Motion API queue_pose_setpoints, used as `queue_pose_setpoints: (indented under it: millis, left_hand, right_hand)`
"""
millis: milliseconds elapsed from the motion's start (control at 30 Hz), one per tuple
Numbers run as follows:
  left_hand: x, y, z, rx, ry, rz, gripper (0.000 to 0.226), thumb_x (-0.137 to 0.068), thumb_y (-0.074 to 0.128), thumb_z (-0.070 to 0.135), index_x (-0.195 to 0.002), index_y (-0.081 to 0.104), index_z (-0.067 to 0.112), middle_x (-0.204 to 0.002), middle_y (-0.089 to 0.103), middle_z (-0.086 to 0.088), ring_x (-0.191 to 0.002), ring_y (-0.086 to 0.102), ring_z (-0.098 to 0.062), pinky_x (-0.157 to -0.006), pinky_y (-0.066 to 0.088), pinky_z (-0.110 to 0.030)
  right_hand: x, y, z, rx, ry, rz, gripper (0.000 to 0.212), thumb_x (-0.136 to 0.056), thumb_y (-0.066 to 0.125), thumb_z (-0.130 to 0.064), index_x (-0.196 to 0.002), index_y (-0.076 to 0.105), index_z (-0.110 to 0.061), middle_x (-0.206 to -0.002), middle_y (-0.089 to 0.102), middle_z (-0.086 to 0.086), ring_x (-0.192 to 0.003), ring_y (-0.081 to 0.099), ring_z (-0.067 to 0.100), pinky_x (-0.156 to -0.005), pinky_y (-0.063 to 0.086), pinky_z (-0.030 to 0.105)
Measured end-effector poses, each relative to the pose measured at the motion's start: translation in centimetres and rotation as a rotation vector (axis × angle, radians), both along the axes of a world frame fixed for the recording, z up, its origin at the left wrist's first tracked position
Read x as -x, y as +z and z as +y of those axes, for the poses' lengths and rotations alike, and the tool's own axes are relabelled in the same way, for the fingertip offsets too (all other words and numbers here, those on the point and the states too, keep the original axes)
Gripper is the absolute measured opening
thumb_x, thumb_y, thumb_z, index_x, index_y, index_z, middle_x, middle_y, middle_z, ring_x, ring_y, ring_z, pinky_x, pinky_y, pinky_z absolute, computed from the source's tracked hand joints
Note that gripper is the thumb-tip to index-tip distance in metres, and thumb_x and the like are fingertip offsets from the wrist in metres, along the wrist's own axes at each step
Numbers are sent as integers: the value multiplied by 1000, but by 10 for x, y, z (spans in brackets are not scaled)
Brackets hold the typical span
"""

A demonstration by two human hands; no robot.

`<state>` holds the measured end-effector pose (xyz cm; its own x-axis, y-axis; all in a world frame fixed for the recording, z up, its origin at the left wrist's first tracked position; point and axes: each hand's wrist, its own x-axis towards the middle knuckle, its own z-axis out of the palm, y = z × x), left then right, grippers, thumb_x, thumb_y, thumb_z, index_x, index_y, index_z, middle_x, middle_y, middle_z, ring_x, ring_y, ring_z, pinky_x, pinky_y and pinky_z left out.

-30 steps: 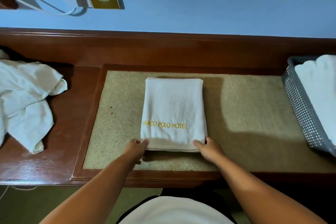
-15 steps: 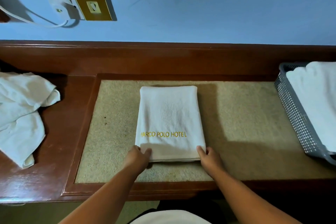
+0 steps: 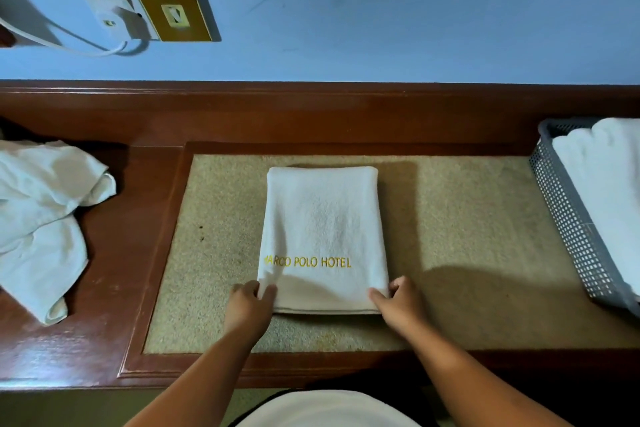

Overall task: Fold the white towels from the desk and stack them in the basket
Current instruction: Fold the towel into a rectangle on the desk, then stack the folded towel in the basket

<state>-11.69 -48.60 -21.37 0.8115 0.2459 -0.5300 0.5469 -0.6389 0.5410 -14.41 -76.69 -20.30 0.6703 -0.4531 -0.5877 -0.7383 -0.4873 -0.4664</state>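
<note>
Slippage is our main worry: we hold the folded towel [image 3: 323,239] only at its two near corners, our left hand [image 3: 250,303] pinching the left corner with thumb on top, our right hand [image 3: 401,300] closed on the right one. If we lift from these corners alone, we judge the far layers could sag and open, undoing the fold before it reaches the basket [image 3: 568,218]. The basket sits at the right end of the surface [image 3: 485,218], already holding white towels up near its rim, so a careless drop may leave the stack lopsided or spilling over the wall.

The towel lies flat on the tan inlay at the middle of the surface, its long axis running away from us toward the wall, the gold lettering reading left to right across the near end. A crumpled unfolded towel [image 3: 41,218] waits at the left, well apart.
</note>
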Motion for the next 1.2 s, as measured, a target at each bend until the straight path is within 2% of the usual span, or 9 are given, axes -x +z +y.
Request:
queue_pose_setpoints:
  millis: [133,467,567,633,700,833,967,1067,1200]
  left_hand:
    - [-10,3,-6,-2,129,20,28,-89,68,33,-96,50,14,-100,59,-4,-87,59,-26,-79,50,-39]
    - [-25,6,20,300,-73,153,18,-94,68,28,-104,68,14,-86,70,-2,-72,63,-18,-56,48,-29]
    - [-14,6,31,-81,-347,197,22,-93,65,36,-108,60,21,-103,69,0,-88,64,-17,-82,56,-39]
    - [-7,7,23,-408,-398,149,49,-95,58,40,-137,41,20,-138,50,-7,-120,54,-26,-102,47,-44]
    - [1,14,4,-476,-477,-21,77,-98,48,46,-158,7,23,-162,12,-14,-146,26,-33,-115,31,-47]
    - [-2,6,-14,-384,-833,11,73,-102,26,61,-153,-22,43,-158,-39,3,-151,-23,-22,-123,5,-50]
    - [-34,-2,10,-379,-144,257,74,-102,19,60,-161,-6,22,-164,-24,-13,-153,-16,-33,-123,5,-54]
    - [-58,-1,22,-417,-194,19,68,-104,27,49,-160,10,16,-166,10,-15,-150,16,-38,-118,22,-53]
    - [-74,-12,7,-160,-269,30,67,-98,50,53,-149,36,13,-142,43,-17,-127,47,-39,-105,40,-50]
  right_hand:
    - [-10,1,0,-121,-17,-6,66,-85,78,-30,-136,45,-4,-126,62,12,-109,62,26,-79,40,24]
    - [-17,1,-18,-367,111,151,60,-88,70,-50,-126,62,-4,-115,71,5,-105,66,19,-96,50,30]
    - [-9,8,-30,-224,360,333,66,-86,70,-54,-130,60,-4,-124,69,9,-108,65,18,-88,48,24]
    - [-5,6,-30,153,515,294,64,-98,55,-43,-147,41,-5,-146,50,18,-129,53,28,-98,43,28]
    - [6,7,-19,308,563,24,67,-98,51,-40,-155,29,-12,-155,33,19,-137,42,34,-109,39,36]
    - [14,-8,-4,332,936,-329,60,-97,37,-44,-155,32,-27,-163,26,8,-145,34,26,-110,42,45]
    - [-12,-10,-3,409,534,71,64,-102,25,-50,-160,13,-27,-167,4,12,-150,17,36,-118,22,53]
    - [-42,-7,-13,370,269,-3,68,-102,38,-47,-158,21,-10,-162,19,20,-146,28,37,-117,28,47]
    - [-65,-11,-3,-159,76,-29,73,-87,62,-57,-140,50,-9,-132,61,10,-122,60,30,-102,50,43]
